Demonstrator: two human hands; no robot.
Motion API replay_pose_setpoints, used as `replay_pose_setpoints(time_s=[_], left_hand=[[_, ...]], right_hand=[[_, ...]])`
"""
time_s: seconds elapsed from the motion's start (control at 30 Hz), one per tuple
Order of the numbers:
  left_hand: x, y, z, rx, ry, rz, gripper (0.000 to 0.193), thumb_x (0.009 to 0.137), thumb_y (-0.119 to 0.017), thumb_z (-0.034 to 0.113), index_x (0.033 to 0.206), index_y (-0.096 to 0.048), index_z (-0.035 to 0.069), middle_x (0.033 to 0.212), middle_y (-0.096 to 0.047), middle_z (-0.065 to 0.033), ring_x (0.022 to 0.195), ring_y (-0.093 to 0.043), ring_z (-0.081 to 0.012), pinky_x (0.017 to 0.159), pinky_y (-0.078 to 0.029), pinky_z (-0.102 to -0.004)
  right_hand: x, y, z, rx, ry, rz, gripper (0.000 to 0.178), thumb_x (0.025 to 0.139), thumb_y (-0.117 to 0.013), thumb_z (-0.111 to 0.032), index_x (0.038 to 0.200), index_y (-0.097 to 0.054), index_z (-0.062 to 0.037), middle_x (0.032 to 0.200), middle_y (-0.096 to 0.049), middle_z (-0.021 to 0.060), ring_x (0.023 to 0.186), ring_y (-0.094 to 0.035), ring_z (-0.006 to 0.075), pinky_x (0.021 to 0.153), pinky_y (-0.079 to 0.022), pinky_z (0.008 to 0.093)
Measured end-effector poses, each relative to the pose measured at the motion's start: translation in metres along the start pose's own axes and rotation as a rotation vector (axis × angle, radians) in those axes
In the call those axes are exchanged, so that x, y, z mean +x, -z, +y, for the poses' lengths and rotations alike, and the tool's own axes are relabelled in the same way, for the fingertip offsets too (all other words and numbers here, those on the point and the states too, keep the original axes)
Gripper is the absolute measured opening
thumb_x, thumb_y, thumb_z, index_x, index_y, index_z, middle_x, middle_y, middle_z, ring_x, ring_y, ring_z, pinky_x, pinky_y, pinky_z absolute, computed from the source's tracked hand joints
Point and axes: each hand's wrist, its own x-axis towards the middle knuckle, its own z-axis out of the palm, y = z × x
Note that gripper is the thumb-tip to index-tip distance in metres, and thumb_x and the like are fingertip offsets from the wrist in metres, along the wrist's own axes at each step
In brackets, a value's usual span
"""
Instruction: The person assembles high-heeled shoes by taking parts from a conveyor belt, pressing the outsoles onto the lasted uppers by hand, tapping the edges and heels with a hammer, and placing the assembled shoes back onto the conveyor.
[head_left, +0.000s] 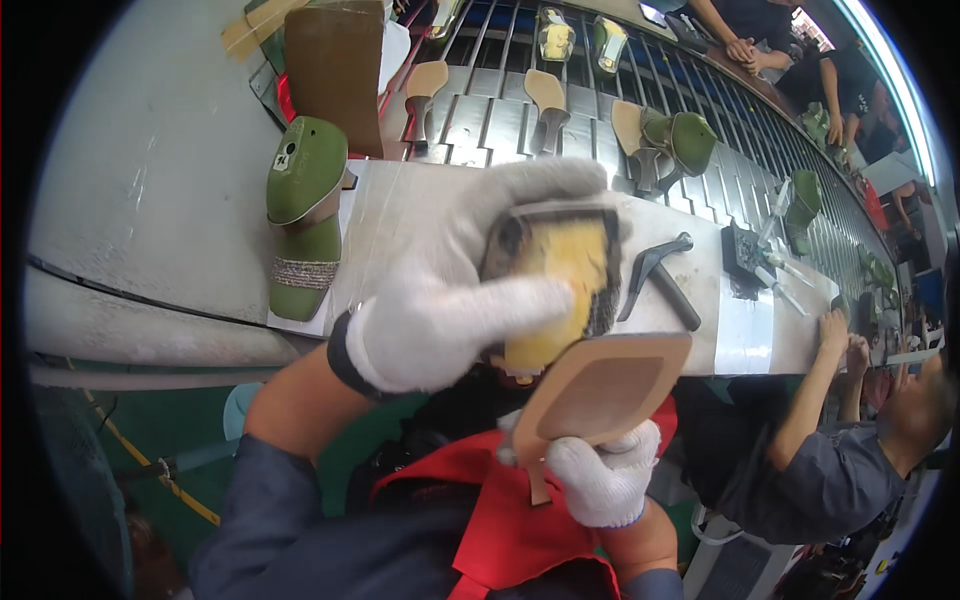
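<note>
Slatted metal conveyor (490, 115) runs along the far side of your pale worktable (390, 230), carrying tan soles and green shoes; at your right a co-worker (840, 485) in a dark shirt has both hands by the table edge. Your left hand (440, 320), in a white glove, is curled around a yellow-faced shoe piece (565, 265), its thumb laid across the face and its fingers hooked over the far edge; this piece is held over the near side of the table, and its broad yellow surface sits within a dark, rough-looking rim, shaggy and black along the right, with a darker patch at the upper left; blur hides its finer marks. Your right hand (605, 475), also gloved in white, is closed about the narrow part of a tan sole (610, 385), just before your red apron (510, 520); the sole's broad end points up and to the right, a smooth tan border frames a browner inner panel, and a slim heel hangs below; it overlaps the yellow-faced shoe piece in view, though whether they touch you cannot tell; beyond it lies a dark tool (676, 297), and a green shoe (305, 180) with a glittering band rests at your left.
</note>
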Motion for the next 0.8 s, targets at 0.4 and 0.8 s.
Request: replay_pose_setpoints(time_s=[0.4,0.8], left_hand=[[-0.008,-0.002,0.010,0.121,0.027,-0.171,0.088,0.087,-0.084,0.036,0.154,-0.050,-0.008,0.142,-0.068,-0.0284,0.130,-0.070,-0.0337,0.112,-0.058,-0.0467],[-0.016,-0.003,0.002,0.088,0.031,-0.234,0.099,0.081,-0.094,0.027,0.159,-0.044,-0.006,0.147,-0.065,-0.0287,0.135,-0.067,-0.0310,0.114,-0.056,-0.0445]], right_hand=[[0.019,0.001,-0.016,-0.252,0.038,-0.056,0.044,0.106,-0.063,-0.030,0.116,-0.077,0.0107,0.097,-0.083,0.0158,0.088,-0.080,0.0210,0.078,-0.064,0.0341],[0.018,-0.001,-0.002,-0.178,0.123,-0.020,0.034,0.104,-0.068,-0.023,0.112,-0.079,0.0079,0.082,-0.077,0.0080,0.070,-0.071,0.0136,0.065,-0.058,0.0304]])
